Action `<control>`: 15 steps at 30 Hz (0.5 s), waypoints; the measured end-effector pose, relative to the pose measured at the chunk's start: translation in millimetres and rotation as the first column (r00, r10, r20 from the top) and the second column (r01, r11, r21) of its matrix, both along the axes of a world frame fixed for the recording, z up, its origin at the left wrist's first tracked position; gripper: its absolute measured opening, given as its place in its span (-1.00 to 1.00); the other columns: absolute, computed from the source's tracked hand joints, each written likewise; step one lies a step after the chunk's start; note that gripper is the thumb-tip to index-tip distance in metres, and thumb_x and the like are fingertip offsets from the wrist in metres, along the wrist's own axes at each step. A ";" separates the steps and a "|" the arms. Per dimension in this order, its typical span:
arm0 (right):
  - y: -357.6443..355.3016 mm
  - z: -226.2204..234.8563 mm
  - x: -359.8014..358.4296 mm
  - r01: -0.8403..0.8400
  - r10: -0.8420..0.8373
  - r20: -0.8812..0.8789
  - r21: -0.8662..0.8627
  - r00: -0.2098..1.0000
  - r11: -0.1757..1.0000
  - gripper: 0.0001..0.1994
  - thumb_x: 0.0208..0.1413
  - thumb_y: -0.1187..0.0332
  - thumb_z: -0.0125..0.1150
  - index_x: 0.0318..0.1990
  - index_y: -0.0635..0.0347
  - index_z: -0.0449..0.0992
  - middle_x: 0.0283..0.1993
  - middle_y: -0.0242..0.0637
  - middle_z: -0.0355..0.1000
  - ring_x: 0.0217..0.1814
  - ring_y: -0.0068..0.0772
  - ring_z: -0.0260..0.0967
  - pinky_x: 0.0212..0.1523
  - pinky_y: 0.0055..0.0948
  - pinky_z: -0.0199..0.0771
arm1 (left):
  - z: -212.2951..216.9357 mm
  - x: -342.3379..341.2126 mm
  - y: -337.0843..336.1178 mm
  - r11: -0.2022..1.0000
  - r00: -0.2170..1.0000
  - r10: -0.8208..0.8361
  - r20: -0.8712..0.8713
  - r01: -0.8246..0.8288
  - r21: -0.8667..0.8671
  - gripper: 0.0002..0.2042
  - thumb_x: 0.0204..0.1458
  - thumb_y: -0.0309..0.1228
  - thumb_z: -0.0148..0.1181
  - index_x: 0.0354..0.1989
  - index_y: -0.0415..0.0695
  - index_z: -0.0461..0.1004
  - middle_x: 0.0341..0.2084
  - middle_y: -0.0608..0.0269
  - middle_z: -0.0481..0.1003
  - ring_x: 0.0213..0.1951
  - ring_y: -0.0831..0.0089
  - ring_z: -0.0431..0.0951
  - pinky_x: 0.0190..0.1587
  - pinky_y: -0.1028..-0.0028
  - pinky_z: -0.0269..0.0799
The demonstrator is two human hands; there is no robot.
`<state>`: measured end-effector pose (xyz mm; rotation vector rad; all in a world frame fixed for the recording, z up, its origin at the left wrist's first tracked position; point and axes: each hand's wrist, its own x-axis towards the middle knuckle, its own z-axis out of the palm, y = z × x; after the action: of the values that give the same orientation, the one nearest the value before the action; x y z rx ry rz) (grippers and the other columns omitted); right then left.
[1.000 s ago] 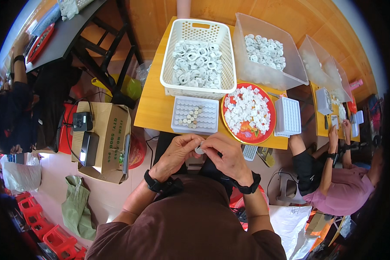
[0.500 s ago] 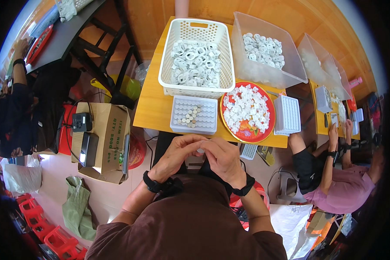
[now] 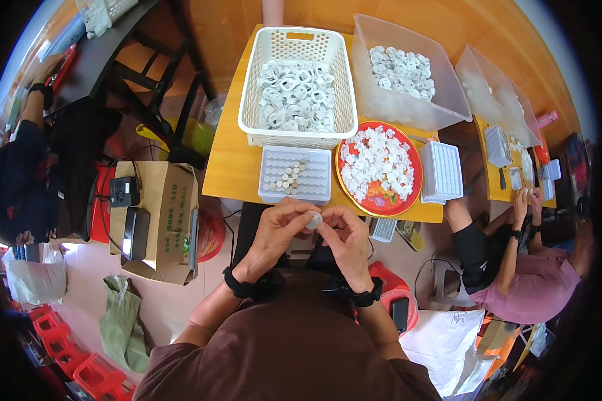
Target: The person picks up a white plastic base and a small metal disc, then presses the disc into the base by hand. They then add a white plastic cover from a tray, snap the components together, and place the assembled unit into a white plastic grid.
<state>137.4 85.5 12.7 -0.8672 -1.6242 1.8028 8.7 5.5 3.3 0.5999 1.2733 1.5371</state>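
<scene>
A small round white plastic piece is pinched upright between the thumb and fingers of my left hand. My right hand grips the same piece at its right edge, with thumb and forefinger close together. Both hands are just off the table's near edge. Beyond them sits a white tray with rows of round pockets, and several small round pieces lie in some of these. To its right, a red round plate carries a heap of small white parts.
Behind the tray stands a white perforated basket of white ring-shaped parts; a clear bin holds more. Stacked white trays stand right of the plate. A cardboard box is at left. A person in pink works at right, another at far left.
My hands have turned and spread a little, so the round piece, mostly hidden before, now shows between my fingertips. The view has shifted slightly.
</scene>
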 end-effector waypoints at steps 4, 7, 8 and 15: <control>-0.3 -0.4 -3.7 0.001 0.000 0.009 -0.045 1.000 0.999 -0.92 0.01 0.58 0.11 -0.33 0.31 0.36 -0.44 -0.41 0.39 -0.38 -0.71 0.35 -0.43 -0.78 0.29 | -2.5 3.7 -0.9 1.000 0.994 0.031 -0.103 -0.032 -0.001 -0.86 0.04 -0.48 0.11 -0.24 -0.19 0.51 -0.31 0.34 0.36 -0.28 0.58 0.44 -0.29 0.62 0.43; -1.4 0.0 -5.2 0.001 -0.005 -0.041 -0.088 0.999 0.996 -0.93 0.01 0.59 0.10 -0.35 0.30 0.35 -0.44 -0.41 0.39 -0.41 -0.72 0.35 -0.43 -0.78 0.28 | -2.5 3.9 -2.4 0.999 0.990 0.044 -0.133 -0.042 0.016 -0.86 0.03 -0.51 0.11 -0.24 -0.20 0.51 -0.33 0.34 0.35 -0.30 0.59 0.44 -0.29 0.62 0.43; -2.1 0.6 -5.7 -0.001 -0.003 -0.041 -0.088 0.999 0.996 -0.93 0.01 0.59 0.10 -0.35 0.30 0.35 -0.44 -0.41 0.39 -0.41 -0.72 0.35 -0.43 -0.78 0.28 | -2.2 3.8 -2.8 0.999 0.988 0.042 -0.146 -0.039 0.020 -0.86 0.03 -0.52 0.10 -0.24 -0.20 0.51 -0.34 0.34 0.34 -0.31 0.60 0.44 -0.30 0.63 0.43; -4.5 -3.9 -9.4 0.025 -0.033 -0.062 -0.119 0.998 0.993 -0.92 0.00 0.61 0.09 -0.39 0.27 0.34 -0.49 -0.48 0.32 -0.45 -0.76 0.29 -0.47 -0.78 0.23 | -1.3 5.6 -2.6 0.996 0.981 0.083 -0.175 -0.075 0.056 -0.86 0.00 -0.58 0.11 -0.26 -0.23 0.52 -0.38 0.33 0.31 -0.34 0.61 0.41 -0.30 0.65 0.42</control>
<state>128.0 81.0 8.8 -0.8710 -1.4701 1.9022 14.3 2.9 2.0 0.7391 1.4112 1.6126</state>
